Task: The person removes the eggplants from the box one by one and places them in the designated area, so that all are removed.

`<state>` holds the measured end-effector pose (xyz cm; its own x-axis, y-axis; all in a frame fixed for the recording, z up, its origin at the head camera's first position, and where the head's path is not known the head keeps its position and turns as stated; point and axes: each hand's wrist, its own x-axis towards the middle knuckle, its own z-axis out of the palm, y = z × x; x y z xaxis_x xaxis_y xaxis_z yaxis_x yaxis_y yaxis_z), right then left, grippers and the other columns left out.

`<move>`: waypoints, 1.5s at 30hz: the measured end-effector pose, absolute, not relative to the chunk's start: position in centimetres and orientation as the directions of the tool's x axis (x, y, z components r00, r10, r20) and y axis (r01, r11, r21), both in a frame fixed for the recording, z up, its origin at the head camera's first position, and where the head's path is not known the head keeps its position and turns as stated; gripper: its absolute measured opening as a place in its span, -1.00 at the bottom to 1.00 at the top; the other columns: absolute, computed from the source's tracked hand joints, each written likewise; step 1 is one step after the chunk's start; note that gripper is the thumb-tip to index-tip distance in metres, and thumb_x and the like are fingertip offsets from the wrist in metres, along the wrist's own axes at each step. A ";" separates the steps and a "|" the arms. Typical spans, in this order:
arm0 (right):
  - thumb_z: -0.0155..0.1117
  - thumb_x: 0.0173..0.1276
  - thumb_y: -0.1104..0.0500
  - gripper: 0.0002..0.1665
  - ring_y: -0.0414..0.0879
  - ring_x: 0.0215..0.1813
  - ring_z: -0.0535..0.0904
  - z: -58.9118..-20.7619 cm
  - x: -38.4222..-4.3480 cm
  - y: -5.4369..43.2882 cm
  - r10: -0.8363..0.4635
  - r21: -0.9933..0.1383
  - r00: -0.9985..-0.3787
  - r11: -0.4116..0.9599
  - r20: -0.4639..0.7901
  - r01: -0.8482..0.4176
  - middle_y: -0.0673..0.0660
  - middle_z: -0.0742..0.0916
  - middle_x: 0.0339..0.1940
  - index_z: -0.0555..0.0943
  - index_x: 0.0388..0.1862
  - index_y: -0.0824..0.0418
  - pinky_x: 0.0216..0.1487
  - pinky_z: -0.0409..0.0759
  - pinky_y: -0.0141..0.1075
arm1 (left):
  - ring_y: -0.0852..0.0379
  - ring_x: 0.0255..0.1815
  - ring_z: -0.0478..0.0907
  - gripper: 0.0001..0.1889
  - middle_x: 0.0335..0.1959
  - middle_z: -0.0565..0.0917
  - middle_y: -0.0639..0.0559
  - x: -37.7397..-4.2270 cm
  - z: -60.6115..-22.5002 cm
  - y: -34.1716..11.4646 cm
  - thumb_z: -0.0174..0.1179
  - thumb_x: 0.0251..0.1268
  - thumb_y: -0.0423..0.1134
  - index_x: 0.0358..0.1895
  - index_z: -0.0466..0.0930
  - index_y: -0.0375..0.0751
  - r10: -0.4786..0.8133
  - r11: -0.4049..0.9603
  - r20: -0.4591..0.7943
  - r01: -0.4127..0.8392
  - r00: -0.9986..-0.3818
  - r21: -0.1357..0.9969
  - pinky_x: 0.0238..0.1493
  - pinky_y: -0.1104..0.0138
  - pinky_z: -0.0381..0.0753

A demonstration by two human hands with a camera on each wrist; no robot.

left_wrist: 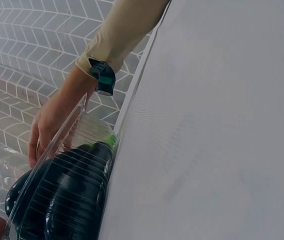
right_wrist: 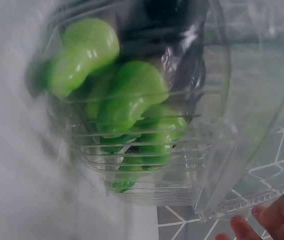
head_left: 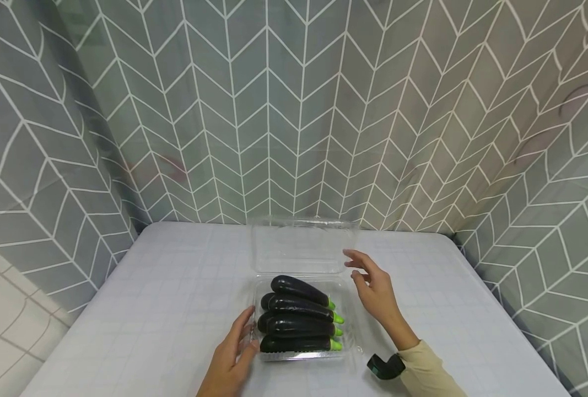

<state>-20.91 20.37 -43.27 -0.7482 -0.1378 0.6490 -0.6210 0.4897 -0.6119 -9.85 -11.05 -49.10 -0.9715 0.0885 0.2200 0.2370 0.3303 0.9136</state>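
An open clear plastic clamshell container (head_left: 301, 357) lies on the table with several dark eggplants (head_left: 298, 324) side by side in its base. Their green stem ends (right_wrist: 132, 97) point right and show through the ribbed wall in the right wrist view. The hinged lid (head_left: 301, 248) leans back behind the base. My left hand (head_left: 231, 353) rests along the container's left side, its thumb at the front left corner. Beside the lid's right edge is my right hand (head_left: 375, 286), fingers loosely bent and holding nothing; in the right wrist view its fingertips (right_wrist: 242, 227) are right at the lid's rim.
A white cloth-covered table (head_left: 174, 286) lies under the container. Grey curtains (head_left: 294, 110) with white chevron lines hang behind it and at both sides. A dark wrist device (head_left: 386, 366) is worn at the right sleeve (head_left: 430, 372).
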 end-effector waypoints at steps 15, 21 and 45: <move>0.30 0.39 0.53 -0.34 0.18 -0.06 0.75 -45.4 -22.8 21.2 -0.158 -0.702 -0.799 0.400 0.580 -0.589 0.26 0.67 0.30 0.48 0.47 0.33 -0.20 0.71 -0.37 | -0.16 0.40 0.47 -0.46 0.54 0.37 -0.15 -9.9 -49.3 -11.3 0.00 0.63 -0.35 0.59 0.26 -0.16 0.090 0.355 0.223 0.240 -0.971 0.903 0.29 0.04 0.53; 0.32 0.35 0.56 -0.35 0.21 -0.12 0.75 -46.0 -23.2 21.2 -0.155 -0.729 -0.811 0.368 0.564 -0.577 0.32 0.67 0.28 0.49 0.43 0.39 -0.25 0.70 -0.40 | -0.23 0.39 0.47 -0.46 0.54 0.36 -0.19 -9.8 -49.1 -11.4 0.01 0.63 -0.35 0.59 0.26 -0.17 0.102 0.331 0.250 0.270 -0.963 0.904 0.26 -0.04 0.53; 0.24 0.50 0.42 -0.49 0.07 -0.07 0.76 -47.2 -23.8 21.5 -0.127 -0.838 -0.920 0.380 0.371 -0.391 0.38 0.67 0.25 0.49 0.39 0.48 -0.25 0.67 -0.38 | -0.21 0.38 0.48 -0.44 0.53 0.37 -0.23 -9.9 -49.0 -11.5 0.04 0.59 -0.40 0.58 0.27 -0.18 0.112 0.318 0.258 0.280 -0.960 0.906 0.28 0.04 0.53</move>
<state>-23.82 21.47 -47.17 -0.9198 -0.1266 0.3714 -0.3908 0.3804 -0.8382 -9.93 -11.50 -48.98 -0.9598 0.1117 0.2576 0.2801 0.3182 0.9057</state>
